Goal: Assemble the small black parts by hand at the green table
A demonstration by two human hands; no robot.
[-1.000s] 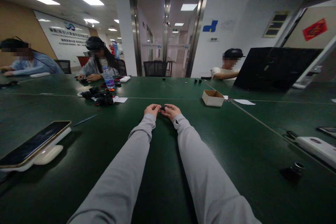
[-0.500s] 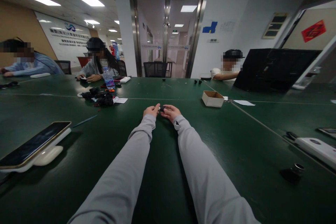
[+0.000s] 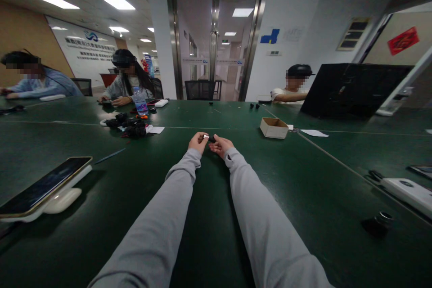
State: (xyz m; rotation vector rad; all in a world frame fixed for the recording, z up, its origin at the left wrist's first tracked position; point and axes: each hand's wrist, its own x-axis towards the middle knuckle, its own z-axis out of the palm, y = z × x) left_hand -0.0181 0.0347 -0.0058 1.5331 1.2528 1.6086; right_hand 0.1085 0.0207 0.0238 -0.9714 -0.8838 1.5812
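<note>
Small black part sat pinched in the fingertips of the right hand, while the left hand gripped a tiny light-coloured piece just beside it, the two pieces nearly meeting; what either piece was could not be told at that size. Both hands hovered just above the green tabletop, about midway between its near edge and far edge, with both grey sleeves stretched out from the near edge. Bare green surface lay around the hands on every side, widest toward the near edge. Nearest on the right stood an open cardboard box, a little farther toward the far edge, with a sheet of paper beyond it. On the left a pile of black parts and a water bottle stood toward the far left corner, in front of a seated person. A phone on a white stand rested near the left edge, and a thin blue pen lay between it and the hands. Near the right edge lay a white device and a small black lens-like object, well apart from the hands.
</note>
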